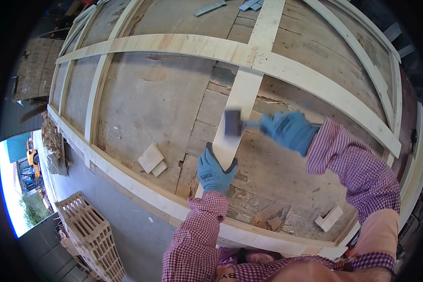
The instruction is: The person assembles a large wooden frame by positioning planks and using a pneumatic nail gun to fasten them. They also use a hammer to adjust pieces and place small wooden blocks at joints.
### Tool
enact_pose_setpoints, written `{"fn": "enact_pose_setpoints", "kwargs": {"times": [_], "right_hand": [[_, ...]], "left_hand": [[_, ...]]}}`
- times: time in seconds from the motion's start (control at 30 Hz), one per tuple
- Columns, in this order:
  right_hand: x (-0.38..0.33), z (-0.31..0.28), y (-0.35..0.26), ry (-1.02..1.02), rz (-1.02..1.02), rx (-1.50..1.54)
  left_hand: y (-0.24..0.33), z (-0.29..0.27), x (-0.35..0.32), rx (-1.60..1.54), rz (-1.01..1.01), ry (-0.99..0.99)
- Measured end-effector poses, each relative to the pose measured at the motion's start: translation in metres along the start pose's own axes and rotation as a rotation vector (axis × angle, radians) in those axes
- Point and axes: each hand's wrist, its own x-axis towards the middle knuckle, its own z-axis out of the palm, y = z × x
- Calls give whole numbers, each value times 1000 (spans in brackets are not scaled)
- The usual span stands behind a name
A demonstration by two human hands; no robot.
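Observation:
My right hand [289, 132], in a blue glove, is closed round the handle of a mallet [232, 123] with a dark block-shaped head. The mallet is blurred and its head is over a pale wooden board [245, 87]. Lower down, my left hand [214, 170], also gloved in blue, grips that same board, thumb at the right edge and fingers at the left. The board runs up to a long wooden crosspiece [183, 43]; its far end meets the crosspiece at a joint [259, 60].
A large wooden frame [141, 191] lies on a worn plank-topped surface [150, 103]. Small wood blocks [152, 159] sit at left, and an L-shaped offcut [329, 219] at lower right. Stacked pallets [90, 235] stand on the floor, left. Blue pieces [252, 5] lie at the far side.

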Motion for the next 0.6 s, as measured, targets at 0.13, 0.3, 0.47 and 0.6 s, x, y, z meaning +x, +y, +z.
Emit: {"fn": "enact_pose_setpoints", "kwargs": {"times": [0.13,0.3,0.47,0.6], "right_hand": [[-3,-19,14,-95,-165,140],[22,-9,43,130,341,92],[-1,-13,-12,-177,-175,-16],[10,33,65,154,-59,8]], "left_hand": [[-1,-1,1,22,-15,-20],[-2,2,2,5,-12,0],[1,-1,0,61,-22,-46],[2,1,0,10,28,-4]]}}
